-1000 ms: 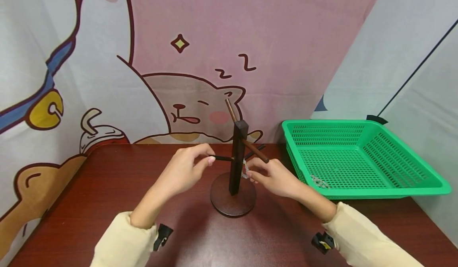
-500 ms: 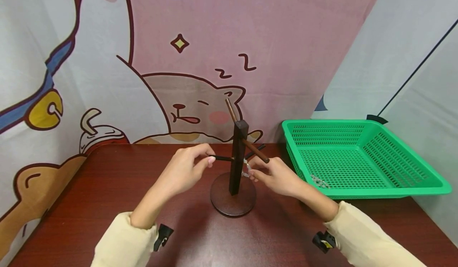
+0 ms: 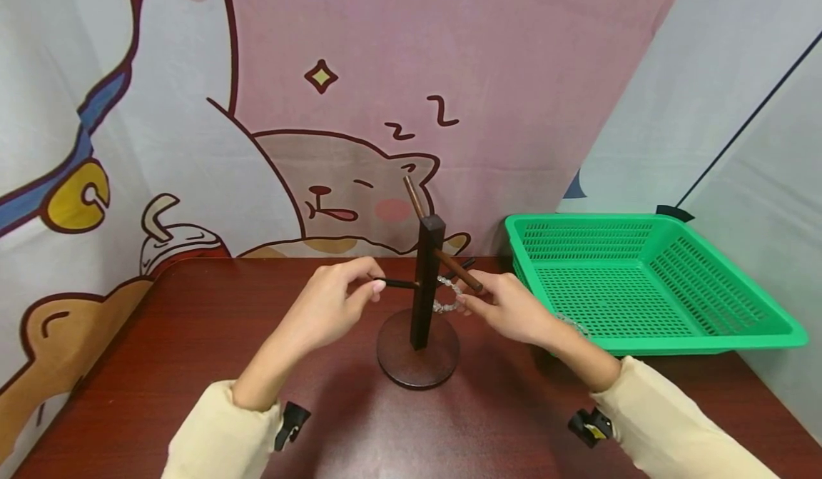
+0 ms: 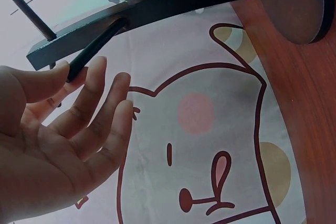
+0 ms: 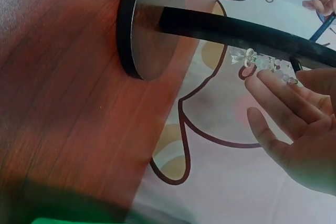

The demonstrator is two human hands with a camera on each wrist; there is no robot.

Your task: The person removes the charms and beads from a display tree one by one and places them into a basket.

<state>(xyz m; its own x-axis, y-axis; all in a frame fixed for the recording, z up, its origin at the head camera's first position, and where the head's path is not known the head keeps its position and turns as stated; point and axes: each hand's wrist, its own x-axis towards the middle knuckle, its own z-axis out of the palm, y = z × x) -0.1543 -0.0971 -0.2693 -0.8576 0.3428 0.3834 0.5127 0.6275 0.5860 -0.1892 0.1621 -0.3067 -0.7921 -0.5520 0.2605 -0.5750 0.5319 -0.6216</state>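
A dark wooden stand (image 3: pixel 424 286) with a round base and several slanting pegs stands upright on the table. My left hand (image 3: pixel 321 304) pinches the end of its lower left peg (image 4: pixel 94 51) between thumb and forefinger, the other fingers loosely bent. On the post's other side, my right hand (image 3: pixel 510 308) pinches a bracelet of clear beads (image 3: pixel 452 285) between thumb and fingers. The bracelet (image 5: pixel 270 65) lies close beside the post, by the lower right peg (image 3: pixel 464 268). Whether its loop goes around that peg I cannot tell, as fingers and the upper peg partly cover it.
A green plastic basket (image 3: pixel 681 343) stands at the right, with more clear beads (image 3: pixel 571 324) in its near left corner, partly behind my right forearm. The reddish-brown table (image 3: pixel 212 322) ends at a cartoon-printed cloth (image 3: pixel 501 108) at the back.
My right hand has drawn slightly to the right and up with the bracelet, and more of its bead loop shows beside the post. The left hand stays on its peg.
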